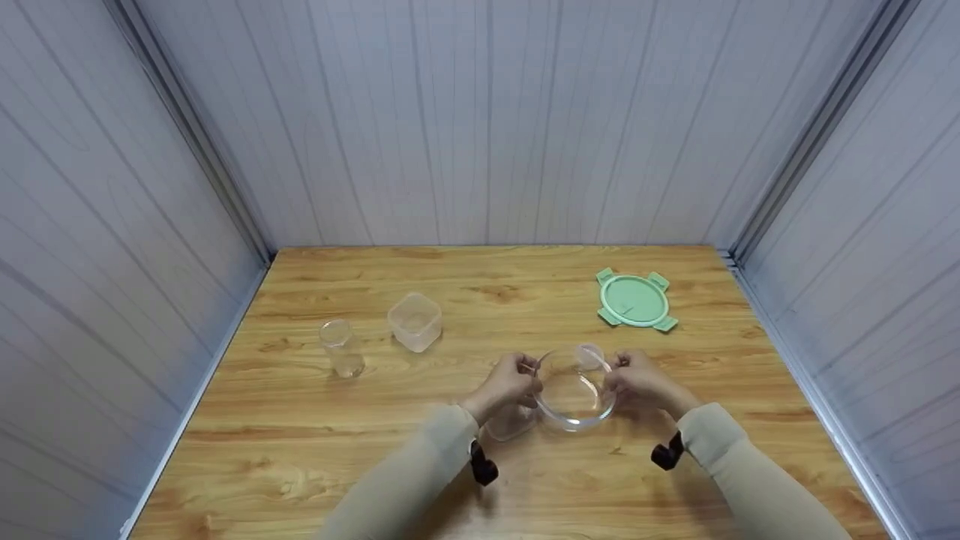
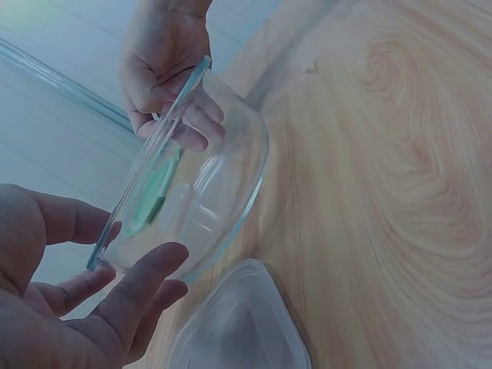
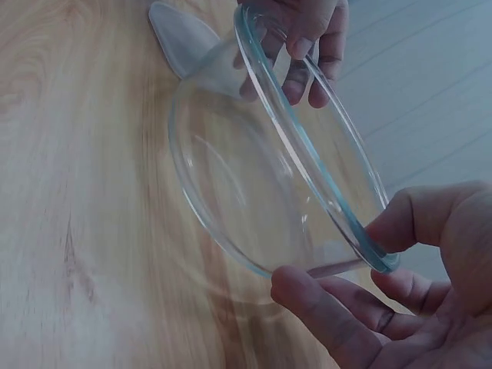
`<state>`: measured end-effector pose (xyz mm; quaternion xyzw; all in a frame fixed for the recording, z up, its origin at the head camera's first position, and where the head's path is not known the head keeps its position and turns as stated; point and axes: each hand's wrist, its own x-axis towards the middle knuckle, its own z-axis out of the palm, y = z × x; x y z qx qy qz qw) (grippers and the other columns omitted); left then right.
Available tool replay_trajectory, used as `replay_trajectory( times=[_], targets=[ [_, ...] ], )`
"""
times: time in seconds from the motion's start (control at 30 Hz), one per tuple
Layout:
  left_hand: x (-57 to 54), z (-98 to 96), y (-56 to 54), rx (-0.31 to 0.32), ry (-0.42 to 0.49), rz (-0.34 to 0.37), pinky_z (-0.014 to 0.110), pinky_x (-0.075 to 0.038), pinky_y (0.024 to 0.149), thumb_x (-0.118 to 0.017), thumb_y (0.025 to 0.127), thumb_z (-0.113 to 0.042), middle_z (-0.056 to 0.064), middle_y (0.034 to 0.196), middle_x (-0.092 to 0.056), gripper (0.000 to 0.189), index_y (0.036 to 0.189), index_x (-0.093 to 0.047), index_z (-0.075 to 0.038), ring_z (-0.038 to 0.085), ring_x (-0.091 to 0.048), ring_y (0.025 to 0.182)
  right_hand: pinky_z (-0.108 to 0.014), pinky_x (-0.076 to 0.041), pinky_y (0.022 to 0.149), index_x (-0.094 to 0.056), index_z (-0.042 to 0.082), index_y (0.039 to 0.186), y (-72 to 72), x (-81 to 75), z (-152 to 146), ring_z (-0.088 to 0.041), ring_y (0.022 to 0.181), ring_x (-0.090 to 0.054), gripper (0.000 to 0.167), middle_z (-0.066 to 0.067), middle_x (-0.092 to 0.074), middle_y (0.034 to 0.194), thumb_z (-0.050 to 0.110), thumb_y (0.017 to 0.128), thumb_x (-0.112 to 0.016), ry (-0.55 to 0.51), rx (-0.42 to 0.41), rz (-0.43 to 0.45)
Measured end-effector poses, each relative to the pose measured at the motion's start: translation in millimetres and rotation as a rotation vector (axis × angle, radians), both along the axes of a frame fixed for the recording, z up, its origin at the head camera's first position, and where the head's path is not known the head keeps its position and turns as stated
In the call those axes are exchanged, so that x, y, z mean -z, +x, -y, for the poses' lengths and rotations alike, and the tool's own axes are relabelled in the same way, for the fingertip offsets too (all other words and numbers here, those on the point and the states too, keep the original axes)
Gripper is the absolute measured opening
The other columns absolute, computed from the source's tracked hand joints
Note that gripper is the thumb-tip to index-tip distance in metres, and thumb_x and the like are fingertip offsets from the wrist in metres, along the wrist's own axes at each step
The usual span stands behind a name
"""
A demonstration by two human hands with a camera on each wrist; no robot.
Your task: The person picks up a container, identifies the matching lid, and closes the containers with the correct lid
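Observation:
A round clear glass bowl (image 1: pixel 571 396) is held between both hands, close over the wooden table. My left hand (image 1: pixel 508 384) grips the left side of its rim, thumb and fingers on either side of the glass. On the opposite side my right hand (image 1: pixel 643 381) pinches the rim in the same way. In the right wrist view the bowl (image 3: pixel 231 181) is tilted in the frame, its thick rim between the right thumb and fingers. A translucent rounded-square lid (image 2: pixel 240 327) lies on the table below the left hand, partly hidden by it in the head view.
A green round lid (image 1: pixel 636 300) with side flaps lies at the back right. Left of the hands stand a translucent square container (image 1: pixel 415 322) and a clear cylindrical jar (image 1: pixel 343 349). A small translucent round piece (image 1: pixel 590 355) shows at the bowl's far rim. Panel walls enclose the table.

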<state>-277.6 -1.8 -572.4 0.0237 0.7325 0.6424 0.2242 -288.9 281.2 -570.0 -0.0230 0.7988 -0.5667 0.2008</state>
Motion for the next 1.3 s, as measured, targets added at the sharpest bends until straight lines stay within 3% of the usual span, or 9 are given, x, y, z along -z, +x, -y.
replay_trajectory(
  times=[0.4,0.6,0.83,0.97,1.13,1.3],
  targets=[
    [7.7,-4.3,0.2,0.012,-0.017,-0.021,0.037,-0.069,0.074,-0.068,0.088,0.008,0.010,0.103,-0.061,0.041,0.129,-0.060,0.013,0.023,-0.070,0.080,-0.022,-0.054,0.062,-0.053,0.007,0.089,-1.1,6.0,-7.3,-0.010,0.071,-0.066,0.016,0.000,-0.059,0.081,-0.004,0.083,-0.063,0.052,-0.037,-0.038],
    [9.2,-5.0,0.9,0.015,-0.017,-0.041,0.038,-0.069,0.076,-0.067,0.089,0.007,0.010,0.105,-0.062,0.043,0.131,-0.060,0.013,0.022,-0.070,0.083,-0.025,-0.056,0.064,-0.055,0.007,0.092,1.8,4.3,-9.3,-0.011,0.073,-0.064,0.015,-0.001,-0.060,0.085,-0.002,0.086,-0.065,0.058,-0.017,-0.010],
    [9.8,1.3,-3.3,0.087,-0.020,-0.023,0.039,-0.068,0.081,-0.070,0.093,0.003,0.009,0.107,-0.063,0.043,0.134,-0.060,0.012,0.021,-0.071,0.086,-0.023,-0.057,0.067,-0.055,0.010,0.091,1.6,5.5,-12.9,-0.011,0.078,-0.066,0.016,-0.001,-0.063,0.086,0.000,0.089,-0.066,0.025,-0.040,0.044],
    [9.0,4.8,-8.7,0.125,-0.064,-0.079,0.034,-0.064,0.084,-0.075,0.090,0.001,0.009,0.109,-0.066,0.045,0.132,-0.063,0.011,0.018,-0.066,0.092,-0.025,-0.059,0.072,-0.054,0.009,0.094,1.2,4.1,-16.5,-0.012,0.082,-0.068,0.016,-0.003,-0.065,0.091,-0.001,0.089,-0.065,0.007,-0.045,0.085],
    [10.7,6.3,-16.2,0.169,-0.055,-0.148,0.032,-0.061,0.095,-0.076,0.086,0.004,0.022,0.128,-0.069,0.052,0.136,-0.062,0.011,0.024,-0.069,0.111,-0.026,-0.061,0.074,-0.054,0.008,0.095,-1.7,2.2,-19.9,-0.013,0.083,-0.071,0.019,-0.006,-0.070,0.093,-0.006,0.087,-0.064,-0.027,-0.058,0.112],
    [14.4,7.6,-21.9,0.212,-0.026,-0.132,0.038,-0.059,0.107,-0.077,0.089,0.007,0.023,0.142,-0.066,0.055,0.141,-0.061,0.007,0.033,-0.067,0.130,-0.024,-0.060,0.072,-0.054,0.008,0.095,-3.3,3.0,-21.7,-0.013,0.082,-0.071,0.022,-0.005,-0.070,0.090,-0.008,0.085,-0.065,-0.041,-0.065,0.131]
  ],
)
